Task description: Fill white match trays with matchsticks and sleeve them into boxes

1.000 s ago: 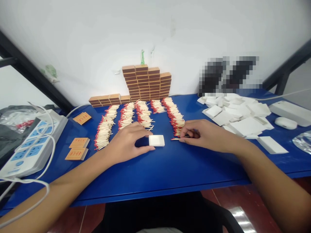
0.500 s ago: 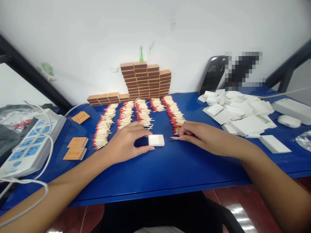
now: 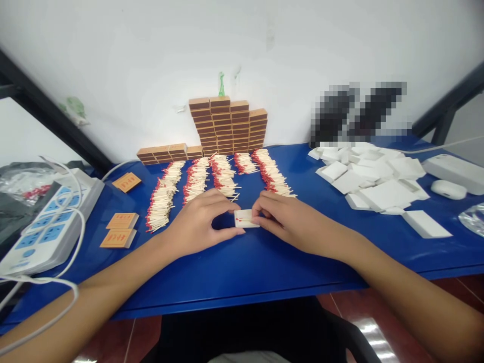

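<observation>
A small white matchbox tray (image 3: 246, 225) lies on the blue table with its hollow side up. My left hand (image 3: 206, 220) grips its left end between thumb and fingers. At the tray's right side, my right hand (image 3: 282, 217) pinches a few red-tipped matches (image 3: 242, 219), whose heads lie inside the tray. How many matches it holds is hard to make out. Just behind the hands are rows of loose matches: the rightmost row (image 3: 273, 174), a short row (image 3: 245, 163) and others to the left, such as the far left row (image 3: 163, 196).
Brown matchboxes (image 3: 230, 128) are stacked against the wall. White trays (image 3: 372, 174) are heaped at the right, beside a white earbud case (image 3: 448, 189). Orange matchbox sleeves (image 3: 118, 238) lie at the left, near a power strip (image 3: 47, 222) with white cables.
My right hand has moved left from the front of the rightmost match row to the tray, carrying matches over it. My left hand stays on the tray.
</observation>
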